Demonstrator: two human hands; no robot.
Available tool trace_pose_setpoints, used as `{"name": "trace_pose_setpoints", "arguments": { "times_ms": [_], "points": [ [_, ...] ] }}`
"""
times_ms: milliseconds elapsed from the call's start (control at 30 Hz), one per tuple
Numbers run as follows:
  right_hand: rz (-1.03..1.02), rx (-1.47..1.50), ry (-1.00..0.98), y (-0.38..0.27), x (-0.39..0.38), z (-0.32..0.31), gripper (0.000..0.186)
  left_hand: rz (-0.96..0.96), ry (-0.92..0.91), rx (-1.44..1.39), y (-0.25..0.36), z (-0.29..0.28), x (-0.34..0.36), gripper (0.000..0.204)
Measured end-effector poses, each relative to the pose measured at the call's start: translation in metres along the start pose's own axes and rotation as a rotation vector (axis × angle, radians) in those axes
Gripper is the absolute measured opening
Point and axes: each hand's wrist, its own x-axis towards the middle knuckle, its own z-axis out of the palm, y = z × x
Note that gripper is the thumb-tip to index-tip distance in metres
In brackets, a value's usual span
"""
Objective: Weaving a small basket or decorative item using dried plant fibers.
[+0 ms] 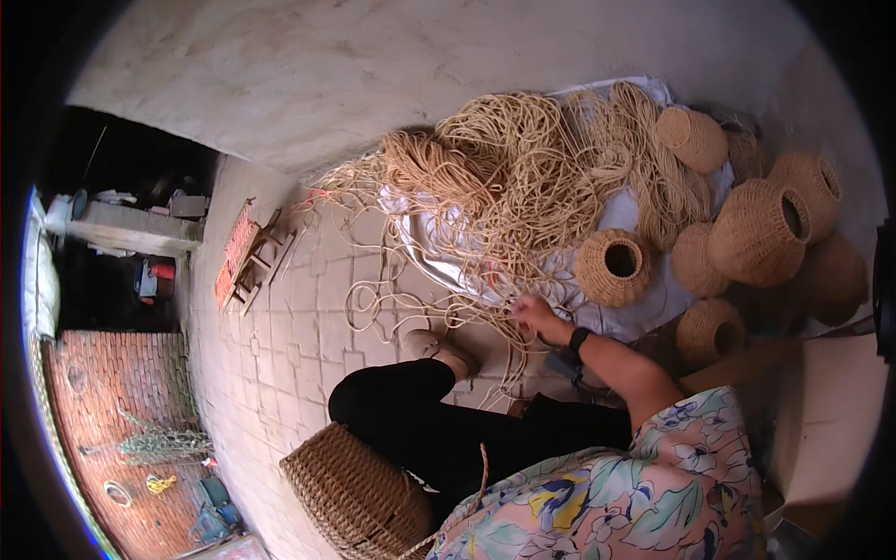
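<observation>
My right hand (534, 318), with a dark band on its wrist, reaches to the near edge of a large tangled heap of tan cord (523, 154). Its fingers are closed on strands of cord there, though they look small and a little blurred. A partly woven basket (359, 490) of brown cord lies tilted beside my black-trousered leg, one loose cord end rising from it. My left hand is out of sight. A white sheet (425, 233) lies under the heap, and loose loops of cord (373, 303) trail off it onto the paving.
Several round woven baskets stand right of the heap, among them one with a dark opening (613, 268) and a larger one (758, 233). A cardboard box (826, 411) is at the right. A low wooden stool (250, 257) lies left, before a brick wall (126, 383).
</observation>
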Motion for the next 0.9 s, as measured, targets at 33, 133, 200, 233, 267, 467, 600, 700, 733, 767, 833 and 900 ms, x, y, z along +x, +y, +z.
{"name": "trace_pose_setpoints", "arguments": {
  "times_ms": [33, 133, 200, 233, 267, 467, 600, 700, 733, 767, 833, 900],
  "points": [
    [-0.043, 0.221, -0.08, -0.033, 0.006, -0.008, 0.005, 0.035, -0.007, 0.012, -0.003, -0.002, -0.001, 0.044],
    [-0.206, 0.427, -0.239, -0.164, 0.008, -0.016, 0.014, 0.168, 0.002, 0.065, -0.019, -0.011, -0.008, 0.045],
    [-0.337, 0.408, -0.322, -0.245, 0.0, -0.022, 0.013, 0.283, 0.019, 0.108, -0.033, -0.015, -0.011, 0.045],
    [-0.408, 0.377, -0.374, -0.281, -0.005, -0.023, 0.012, 0.357, 0.032, 0.14, -0.04, -0.019, -0.011, 0.045],
    [-0.45, 0.359, -0.388, -0.314, -0.012, -0.023, 0.013, 0.436, 0.055, 0.18, -0.049, -0.022, -0.014, 0.045],
    [-0.695, 0.242, -0.523, -0.483, -0.08, 0.007, 0.016, 0.096, 0.054, -0.2, -0.033, -0.009, -0.025, 0.029],
    [-0.825, 0.186, -0.564, -0.559, -0.114, 0.04, 0.017, 0.211, 0.107, -0.043, -0.055, 0.0, -0.023, 0.025],
    [-0.925, -0.138, -0.476, -0.592, -0.145, 0.064, 0.017, 0.238, -0.021, -0.028, -0.072, -0.014, -0.007, 0.019],
    [-0.896, -0.331, -0.397, -0.594, -0.147, 0.08, 0.016, 0.261, 0.017, -0.055, -0.087, -0.025, 0.003, 0.019],
    [-0.899, -0.333, -0.419, -0.59, -0.15, 0.096, 0.016, 0.285, 0.05, -0.082, -0.093, -0.032, 0.007, 0.02],
    [-0.811, -0.402, -0.55, -0.564, -0.157, 0.124, 0.018, 0.179, 0.161, -0.084, -0.004, -0.071, 0.024, 0.011],
    [-0.746, -0.412, -0.687, -0.543, -0.176, 0.155, 0.017, 0.411, 0.247, -0.216, 0.04, -0.09, 0.04, 0.015]
  ]
}}
